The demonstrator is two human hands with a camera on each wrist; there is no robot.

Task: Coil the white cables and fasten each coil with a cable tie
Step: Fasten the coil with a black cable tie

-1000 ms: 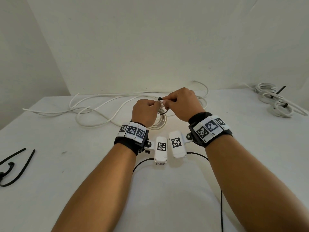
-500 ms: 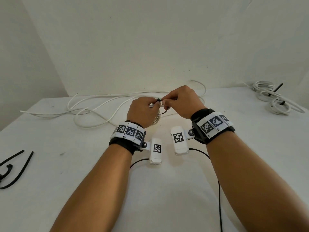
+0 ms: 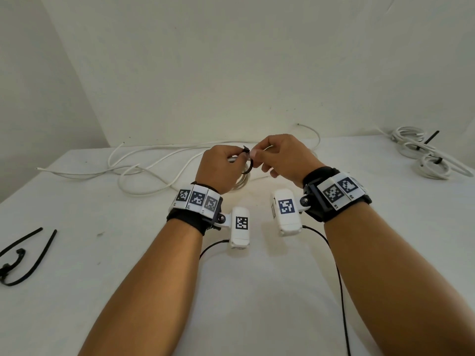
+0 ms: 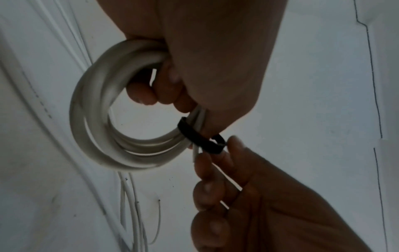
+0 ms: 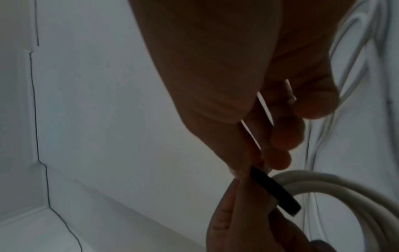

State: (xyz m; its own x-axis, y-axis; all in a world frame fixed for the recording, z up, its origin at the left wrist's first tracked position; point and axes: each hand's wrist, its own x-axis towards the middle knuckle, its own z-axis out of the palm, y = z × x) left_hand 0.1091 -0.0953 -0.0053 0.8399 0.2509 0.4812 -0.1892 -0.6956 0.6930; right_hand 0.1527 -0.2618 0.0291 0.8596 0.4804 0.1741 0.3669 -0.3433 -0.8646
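Note:
My left hand [image 3: 223,167] grips a small coil of white cable [image 4: 112,122], fingers curled through its ring, lifted above the white table [image 3: 257,291]. A black cable tie [image 4: 199,139] loops around the coil's strands beside my left fingers. My right hand [image 3: 277,158] pinches the tie's end [image 5: 274,189] between thumb and forefinger, right against the left hand. In the head view only a dark arc of the tie [image 3: 248,163] shows between the hands. The coil [image 3: 240,182] hangs mostly hidden behind my left hand.
Loose white cable [image 3: 144,170] sprawls across the table's far left and behind my hands. Two tied coils [image 3: 426,158] lie at the far right. Spare black cable ties [image 3: 23,255] lie near the left edge. Black wrist-camera leads [image 3: 339,291] trail between my forearms.
Both hands have drifted slightly away from me and lifted, still joined at the tie. The coil has risen off the table with the left hand.

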